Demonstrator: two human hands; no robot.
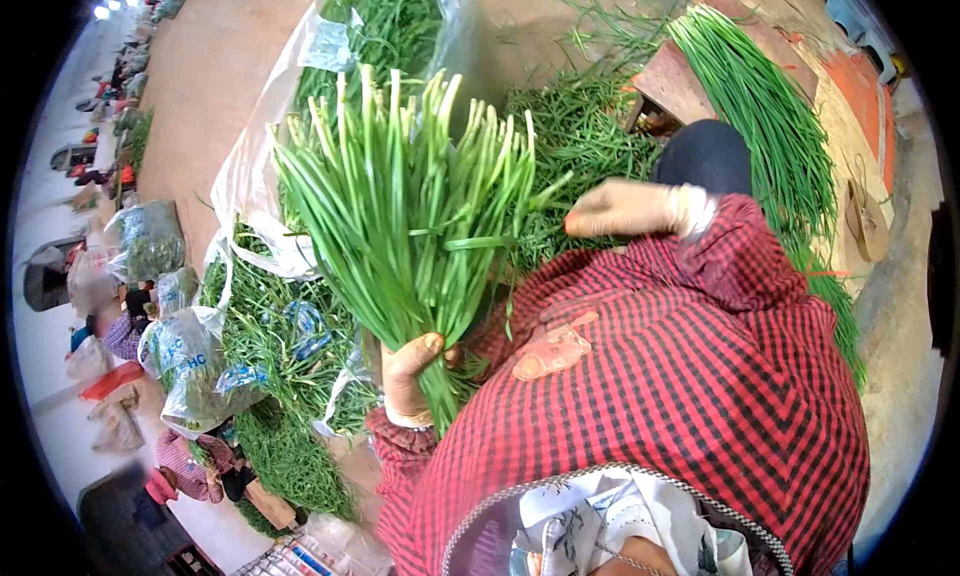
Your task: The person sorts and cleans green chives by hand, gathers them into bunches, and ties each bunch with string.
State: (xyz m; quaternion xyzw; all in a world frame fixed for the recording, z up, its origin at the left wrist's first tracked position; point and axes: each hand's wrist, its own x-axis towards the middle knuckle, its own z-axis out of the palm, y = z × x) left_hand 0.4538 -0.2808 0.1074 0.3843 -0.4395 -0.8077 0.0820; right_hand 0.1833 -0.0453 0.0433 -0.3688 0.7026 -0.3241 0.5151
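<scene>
My left hand (408, 374), in a pale glove, is wrapped round the lower, leafy part of a bunch of garlic chives (400, 216). Its pale cut stalk ends fan out upward, away from me. A single bent leaf lies across the bunch on its right side. To the right of the bunch, apart from it, is my right hand (618, 208), also gloved. Its fingers are pressed together, with a reddish spot at the tip. Whether it pinches anything is too small to tell.
Long chives (765, 116) lie over a low wooden stool (675, 81) at the right. Loose greens (590, 126) cover the floor ahead. An open plastic bag (265, 146) full of greens stands beyond the bunch. Further left are more bags (185, 361) and a seated person (195, 461).
</scene>
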